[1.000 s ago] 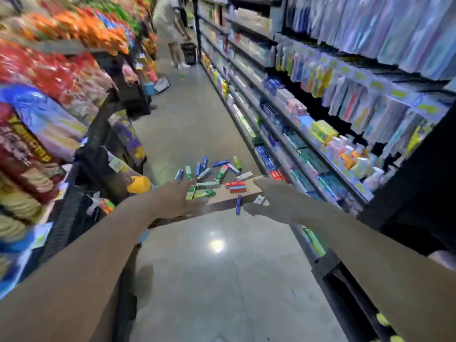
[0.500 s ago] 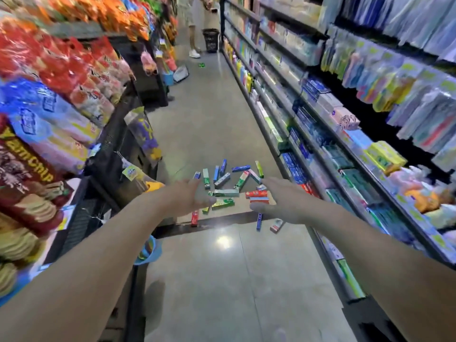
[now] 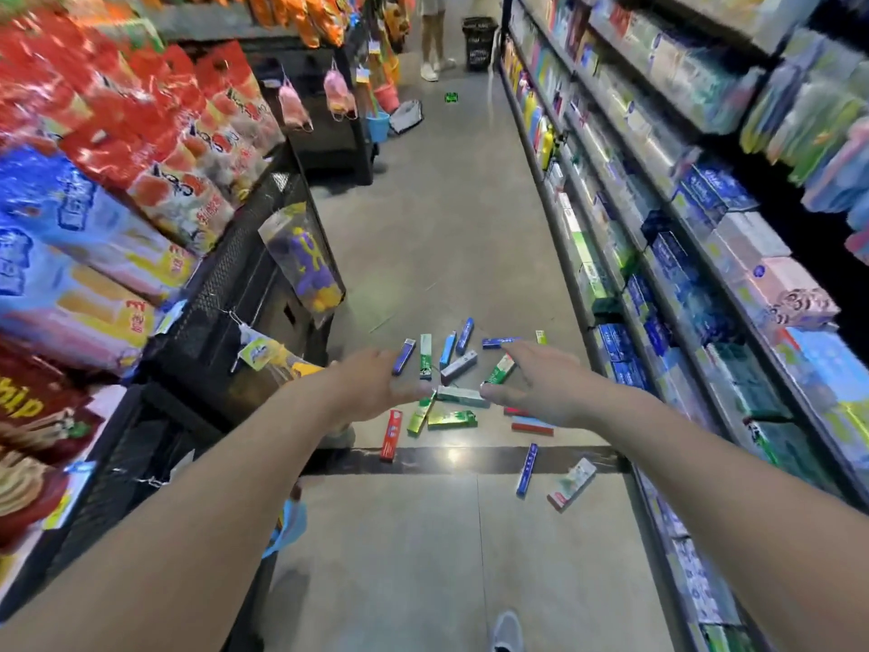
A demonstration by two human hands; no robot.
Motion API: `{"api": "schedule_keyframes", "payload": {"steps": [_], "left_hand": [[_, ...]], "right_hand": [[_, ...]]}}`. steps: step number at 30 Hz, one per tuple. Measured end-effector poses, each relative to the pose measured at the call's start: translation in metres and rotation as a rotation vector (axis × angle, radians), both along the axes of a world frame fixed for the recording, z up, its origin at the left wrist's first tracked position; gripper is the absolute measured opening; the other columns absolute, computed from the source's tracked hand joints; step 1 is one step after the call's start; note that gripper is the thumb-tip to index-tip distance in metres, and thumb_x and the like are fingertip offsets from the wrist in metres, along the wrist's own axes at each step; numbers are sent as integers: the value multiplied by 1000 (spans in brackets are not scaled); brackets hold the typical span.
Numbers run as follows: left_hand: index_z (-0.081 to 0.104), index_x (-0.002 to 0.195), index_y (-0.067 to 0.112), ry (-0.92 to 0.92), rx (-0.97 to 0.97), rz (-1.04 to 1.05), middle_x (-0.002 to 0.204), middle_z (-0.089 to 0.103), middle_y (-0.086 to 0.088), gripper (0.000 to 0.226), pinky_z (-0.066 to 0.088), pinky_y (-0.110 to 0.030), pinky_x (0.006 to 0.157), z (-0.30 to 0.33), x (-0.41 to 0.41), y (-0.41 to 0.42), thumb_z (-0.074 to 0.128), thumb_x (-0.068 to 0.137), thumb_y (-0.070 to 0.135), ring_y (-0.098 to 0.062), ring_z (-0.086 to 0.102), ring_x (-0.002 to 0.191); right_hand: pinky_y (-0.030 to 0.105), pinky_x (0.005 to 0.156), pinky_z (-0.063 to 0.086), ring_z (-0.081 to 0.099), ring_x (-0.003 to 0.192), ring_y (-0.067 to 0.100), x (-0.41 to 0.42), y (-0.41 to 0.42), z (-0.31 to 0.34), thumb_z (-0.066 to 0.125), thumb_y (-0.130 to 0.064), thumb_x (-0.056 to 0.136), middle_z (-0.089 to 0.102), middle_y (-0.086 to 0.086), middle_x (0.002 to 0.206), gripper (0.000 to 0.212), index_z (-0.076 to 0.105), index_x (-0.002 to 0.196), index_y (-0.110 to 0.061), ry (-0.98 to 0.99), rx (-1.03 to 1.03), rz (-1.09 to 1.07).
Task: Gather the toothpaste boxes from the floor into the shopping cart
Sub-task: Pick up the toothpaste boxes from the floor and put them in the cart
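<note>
Both arms reach farther; left hand and right hand spread open (holding nothing) over boxes mid-frame, ready to scoop.

One head-worn wide-angle view looked forward and down along a shop aisle. Both forearms reached out from the bottom corners, the left hand and right hand meeting near mid-frame over boxes scattered on the floor. Shelves ran close along the right edge, bags along the left. The far aisle filled the top.
</note>
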State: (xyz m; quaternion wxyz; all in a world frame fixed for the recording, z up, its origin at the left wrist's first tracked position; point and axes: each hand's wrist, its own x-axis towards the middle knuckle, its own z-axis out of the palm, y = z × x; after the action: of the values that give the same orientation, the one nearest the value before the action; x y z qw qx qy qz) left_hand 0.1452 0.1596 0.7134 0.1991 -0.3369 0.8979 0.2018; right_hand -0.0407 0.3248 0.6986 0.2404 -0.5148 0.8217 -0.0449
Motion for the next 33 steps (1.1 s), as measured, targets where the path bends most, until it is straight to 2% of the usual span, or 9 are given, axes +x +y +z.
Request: {"api": "schedule_keyframes", "payload": {"steps": [4,8,13,17,20,22,25,30,33], "left_hand": [[21,153,13,-33,61,23,153,32,-13,93,31,-42,112,-20,-24,-36,40,85,73,-30,33,139],[20,153,13,-56,101,56,155,29,-13,93,30,-42,113,-53,-44,-92,41,86,73,-28,31,141],[13,155,15,-122,162,45,159,23,-10,89,24,-40,114,-113,-71,-173,42,90,69,-26,24,145],[19,154,16,-181,215,40,156,27,-10,90,28,-39,113,-179,-98,-243,40,87,73,-27,28,142],[14,155,17,-193,234,54,156,25,-12,87,29,-37,112,-230,-124,-289,43,90,68,-28,29,141],[5,156,21,-178,259,66,158,20,-12,87,27,-37,113,-267,-140,-315,44,91,65,-28,27,143],[3,156,24,-172,264,84,160,16,-11,88,21,-39,115,-331,-159,-337,44,90,66,-28,22,146],[2,156,22,-208,249,114,161,17,-12,93,19,-41,117,-463,-163,-353,44,88,69,-29,20,146],[1,156,20,-243,251,122,161,15,-13,95,18,-42,118,-549,-156,-353,44,88,70,-29,18,147]], "right_hand": [[42,113,28,31,142,24,-30,-44,-19,37,-80,82,31,3,157,94,24,153,-19,3,22,47],[44,115,27,26,145,23,-52,-100,-51,38,-79,83,25,2,160,93,20,155,-21,7,66,62],[40,103,38,42,132,25,-77,-177,-108,42,-77,84,41,6,150,85,33,145,-20,-22,127,54],[37,104,37,42,131,24,-102,-238,-167,38,-81,79,43,5,147,93,34,147,-17,-61,205,26],[39,107,37,41,132,25,-130,-288,-216,35,-85,73,43,7,146,100,36,146,-16,-78,247,-1],[40,107,38,43,131,27,-148,-318,-253,41,-80,80,44,8,146,94,35,147,-15,-78,247,15],[39,105,39,45,130,28,-169,-348,-317,39,-78,81,47,9,145,93,35,148,-14,-56,263,50],[42,108,36,39,136,31,-177,-370,-437,40,-77,81,39,11,152,93,32,149,-14,-66,298,152],[45,107,38,41,133,31,-177,-374,-517,34,-84,72,41,12,149,104,35,147,-13,-99,310,163]]}}
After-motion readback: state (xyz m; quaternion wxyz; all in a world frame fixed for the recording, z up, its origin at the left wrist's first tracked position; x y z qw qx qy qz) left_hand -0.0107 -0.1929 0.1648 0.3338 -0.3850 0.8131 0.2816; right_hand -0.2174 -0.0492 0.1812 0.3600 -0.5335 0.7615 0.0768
